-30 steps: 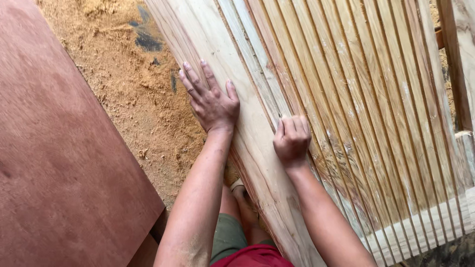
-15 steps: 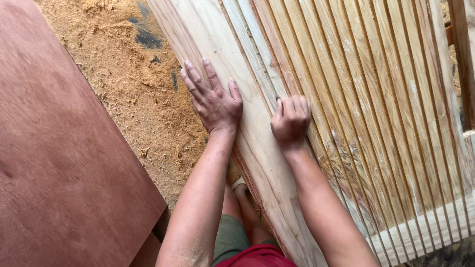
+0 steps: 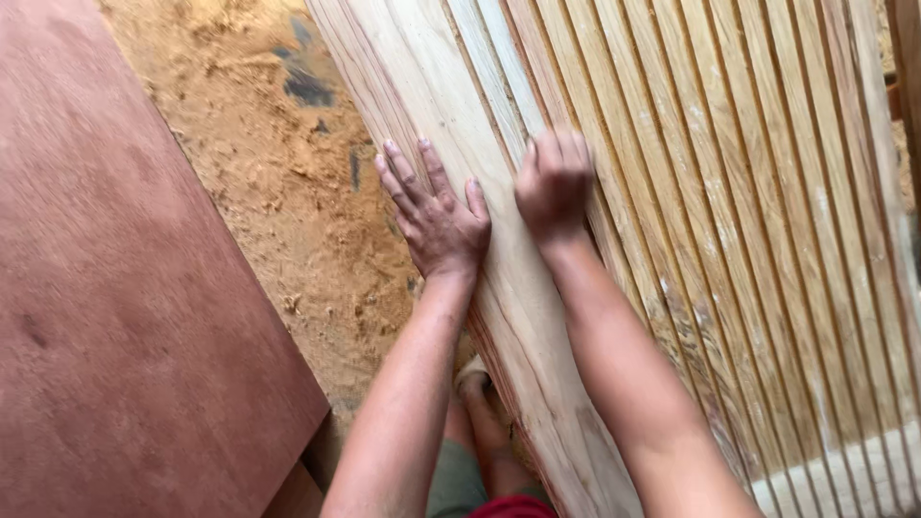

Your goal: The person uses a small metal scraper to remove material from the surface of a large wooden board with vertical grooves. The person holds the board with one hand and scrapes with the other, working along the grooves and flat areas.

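**Both hands pressing on a slatted wooden panel**

Standing close against the near end of the panel, with a bare foot point(image 3: 472, 382) showing on the floor between the forearms, beside green shorts and a strip of red cloth at the bottom edge.

Reaching up and away along the wood with both arms. Pressing the left hand point(image 3: 436, 216) flat on the wide pale board point(image 3: 537, 317) forming the panel's left side, fingers straight and slightly spread, thumb out toward the right, nothing gripped. Resting the right hand point(image 3: 554, 180) just beside it, knuckles up and fingers curled under together against the first slats point(image 3: 672, 192); impossible to tell whether anything is pinched beneath them, the fingertips being hidden.

Lying directly under both palms: the slatted wooden panel point(image 3: 748, 288), its long axis running from the lower right, near the body, up and away toward the top of the view, leaning a little leftward. Sitting nearly level on it, the two hands, the right one slightly farther along; the left nearer the panel's outer edge, the right nearer its ribbed middle.

Crossing the slat ends at the lower right, a pale rail point(image 3: 863, 460). Spreading left of the panel, sawdust point(image 3: 278, 182) over the floor, with dark patches farther off. Filling the left side, a large reddish-brown plywood sheet point(image 3: 115, 317).
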